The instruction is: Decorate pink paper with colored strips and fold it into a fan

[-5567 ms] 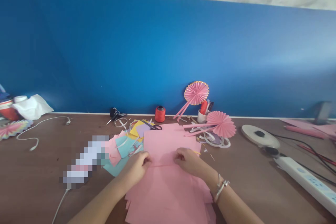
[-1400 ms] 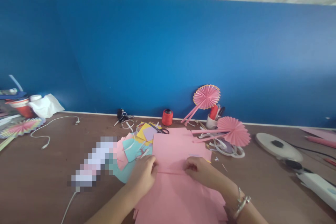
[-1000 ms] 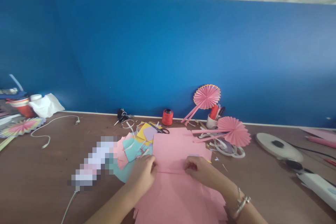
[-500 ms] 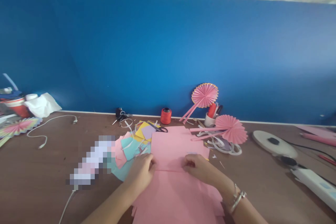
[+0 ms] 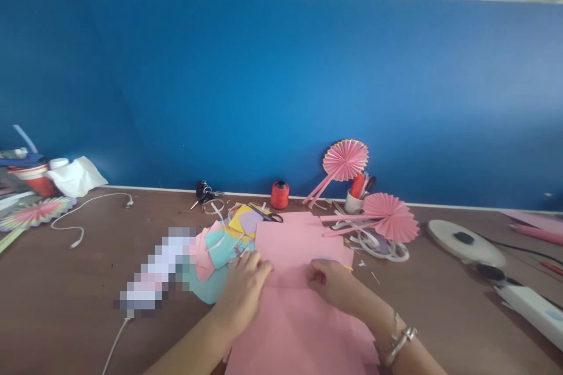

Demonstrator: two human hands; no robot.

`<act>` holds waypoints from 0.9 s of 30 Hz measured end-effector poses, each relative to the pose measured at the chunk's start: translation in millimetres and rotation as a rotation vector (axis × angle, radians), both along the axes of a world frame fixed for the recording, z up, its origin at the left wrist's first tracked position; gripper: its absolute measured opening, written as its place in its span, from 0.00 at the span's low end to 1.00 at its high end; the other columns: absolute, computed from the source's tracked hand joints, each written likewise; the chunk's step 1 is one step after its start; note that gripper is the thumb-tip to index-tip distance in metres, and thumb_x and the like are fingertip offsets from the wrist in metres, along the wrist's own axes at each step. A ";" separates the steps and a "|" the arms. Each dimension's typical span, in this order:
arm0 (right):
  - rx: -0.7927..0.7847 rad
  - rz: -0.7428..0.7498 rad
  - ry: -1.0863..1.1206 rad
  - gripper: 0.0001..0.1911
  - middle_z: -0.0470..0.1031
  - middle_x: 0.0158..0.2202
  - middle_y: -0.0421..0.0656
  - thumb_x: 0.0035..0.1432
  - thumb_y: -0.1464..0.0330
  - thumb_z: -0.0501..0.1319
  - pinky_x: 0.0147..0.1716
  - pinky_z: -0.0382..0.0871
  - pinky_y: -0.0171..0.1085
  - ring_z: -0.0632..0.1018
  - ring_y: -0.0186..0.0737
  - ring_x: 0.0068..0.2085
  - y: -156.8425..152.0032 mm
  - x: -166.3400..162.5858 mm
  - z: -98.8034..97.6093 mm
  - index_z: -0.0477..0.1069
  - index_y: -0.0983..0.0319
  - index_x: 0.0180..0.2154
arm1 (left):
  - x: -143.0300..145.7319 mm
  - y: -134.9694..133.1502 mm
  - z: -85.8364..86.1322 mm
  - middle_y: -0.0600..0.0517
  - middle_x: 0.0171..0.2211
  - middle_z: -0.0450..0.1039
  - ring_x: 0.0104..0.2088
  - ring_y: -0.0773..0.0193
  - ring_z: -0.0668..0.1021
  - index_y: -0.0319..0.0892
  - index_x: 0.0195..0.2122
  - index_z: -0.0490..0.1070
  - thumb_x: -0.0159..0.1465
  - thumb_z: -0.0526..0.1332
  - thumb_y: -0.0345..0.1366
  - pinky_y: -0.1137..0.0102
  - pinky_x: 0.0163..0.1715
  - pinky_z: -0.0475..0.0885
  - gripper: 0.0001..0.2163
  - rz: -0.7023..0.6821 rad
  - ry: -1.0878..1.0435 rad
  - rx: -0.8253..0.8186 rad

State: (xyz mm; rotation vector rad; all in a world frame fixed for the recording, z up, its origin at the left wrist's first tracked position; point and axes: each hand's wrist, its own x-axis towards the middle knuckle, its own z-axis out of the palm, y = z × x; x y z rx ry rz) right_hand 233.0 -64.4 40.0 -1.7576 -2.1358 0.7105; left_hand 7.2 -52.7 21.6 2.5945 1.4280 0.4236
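Observation:
A pink paper sheet (image 5: 294, 246) lies on a stack of pink paper in front of me, with a narrow fold across it. My left hand (image 5: 244, 287) rests on the fold's left end, fingers pressed down on the paper. My right hand (image 5: 332, 284), a metal bracelet on its wrist, pinches the fold's right end with curled fingers. The fold line runs between the two hands.
Coloured paper scraps (image 5: 224, 240) and black scissors (image 5: 268, 215) lie left of the sheet. Behind are a red thread spool (image 5: 280, 195), two pink paper fans (image 5: 389, 217), a pen cup (image 5: 354, 199), keys (image 5: 203, 193). A white disc (image 5: 466, 242) and power strip (image 5: 534, 310) sit right; cable (image 5: 83, 211) left.
My left hand has shifted slightly forward over the fold, its fingers flatter on the paper. The right hand stays pinched at the fold's right end. The camera view wobbled a little.

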 end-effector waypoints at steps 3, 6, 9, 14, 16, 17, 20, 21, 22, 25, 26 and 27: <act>0.113 0.008 -0.125 0.09 0.69 0.28 0.41 0.43 0.78 0.53 0.30 0.56 0.32 0.68 0.36 0.31 -2.8 -3.9 -1.6 0.67 0.63 0.28 | 7.2 -4.3 0.6 0.51 0.37 0.65 0.40 0.60 0.67 0.50 0.45 0.68 0.64 0.51 0.29 0.67 0.37 0.61 0.12 -0.166 0.111 0.089; 0.154 0.083 -0.234 0.14 0.71 0.30 0.42 0.41 0.81 0.51 0.31 0.55 0.34 0.69 0.37 0.32 -7.3 -13.6 -5.8 0.68 0.62 0.31 | 15.6 -7.3 -4.2 0.51 0.36 0.66 0.38 0.61 0.67 0.47 0.45 0.68 0.65 0.52 0.30 0.67 0.34 0.61 0.11 -0.260 0.208 0.124; 0.134 0.140 -0.346 0.17 0.72 0.32 0.43 0.42 0.83 0.51 0.32 0.55 0.35 0.71 0.38 0.33 -14.1 -27.6 -7.7 0.69 0.62 0.33 | 22.6 -9.2 -15.0 0.50 0.35 0.67 0.37 0.61 0.68 0.41 0.40 0.70 0.64 0.54 0.29 0.67 0.33 0.61 0.07 -0.255 0.284 0.127; 0.157 0.069 -0.465 0.16 0.73 0.36 0.48 0.50 0.83 0.50 0.33 0.57 0.37 0.72 0.42 0.37 -25.7 -49.1 -9.9 0.72 0.63 0.34 | 26.2 -14.7 -34.2 0.48 0.36 0.67 0.38 0.59 0.68 0.42 0.44 0.69 0.63 0.54 0.29 0.65 0.33 0.60 0.10 -0.166 0.293 0.203; 0.141 0.057 -0.535 0.17 0.73 0.37 0.50 0.49 0.83 0.51 0.32 0.59 0.38 0.73 0.44 0.38 -29.4 -54.9 -13.7 0.73 0.63 0.35 | 25.7 -18.5 -38.3 0.48 0.36 0.67 0.38 0.58 0.68 0.43 0.47 0.67 0.62 0.55 0.30 0.65 0.33 0.60 0.13 -0.149 0.289 0.226; 0.116 0.054 -0.569 0.17 0.73 0.37 0.51 0.49 0.83 0.52 0.32 0.60 0.38 0.74 0.45 0.38 -31.4 -56.7 -15.6 0.73 0.64 0.36 | 25.5 -20.6 -39.6 0.48 0.36 0.67 0.37 0.58 0.68 0.42 0.47 0.67 0.60 0.56 0.29 0.64 0.33 0.61 0.13 -0.149 0.297 0.222; 0.088 0.034 -0.632 0.16 0.73 0.35 0.51 0.48 0.84 0.54 0.30 0.61 0.39 0.75 0.46 0.34 -39.0 -58.1 -18.1 0.73 0.64 0.35 | 25.8 -27.6 -42.4 0.47 0.36 0.67 0.36 0.57 0.68 0.40 0.43 0.70 0.56 0.57 0.25 0.64 0.32 0.61 0.14 -0.103 0.336 0.178; 0.117 0.036 -0.633 0.16 0.73 0.36 0.51 0.48 0.84 0.54 0.30 0.62 0.39 0.75 0.46 0.34 -41.8 -57.4 -17.3 0.73 0.64 0.34 | 26.1 -29.9 -42.7 0.46 0.35 0.68 0.35 0.56 0.69 0.39 0.41 0.71 0.55 0.57 0.23 0.64 0.32 0.61 0.13 -0.056 0.353 0.164; 0.150 0.037 -0.630 0.15 0.73 0.36 0.51 0.48 0.84 0.53 0.30 0.62 0.39 0.75 0.46 0.34 -44.5 -56.6 -15.6 0.73 0.64 0.34 | 26.5 -32.1 -42.3 0.45 0.34 0.68 0.34 0.56 0.69 0.38 0.39 0.72 0.55 0.56 0.22 0.64 0.31 0.61 0.12 0.000 0.373 0.154; 0.188 0.052 -0.629 0.16 0.72 0.36 0.52 0.49 0.84 0.52 0.29 0.61 0.39 0.76 0.44 0.33 -47.8 -55.0 -7.2 0.73 0.65 0.35 | 26.6 -37.0 -34.3 0.42 0.31 0.69 0.32 0.55 0.71 0.35 0.34 0.74 0.55 0.54 0.20 0.62 0.31 0.62 0.11 0.141 0.445 0.136; 0.176 0.051 -0.637 0.16 0.72 0.35 0.52 0.49 0.84 0.52 0.28 0.60 0.39 0.76 0.44 0.32 -46.7 -54.9 -4.0 0.73 0.65 0.34 | 25.9 -37.7 -29.2 0.41 0.30 0.69 0.32 0.54 0.72 0.34 0.33 0.74 0.54 0.54 0.19 0.62 0.31 0.63 0.12 0.161 0.465 0.123; 0.156 0.052 -0.645 0.17 0.72 0.34 0.52 0.49 0.85 0.51 0.27 0.59 0.38 0.76 0.44 0.31 -44.5 -54.8 -1.1 0.73 0.65 0.34 | 24.8 -37.7 -23.1 0.41 0.30 0.70 0.32 0.53 0.72 0.34 0.32 0.75 0.54 0.53 0.19 0.62 0.31 0.63 0.12 0.164 0.483 0.097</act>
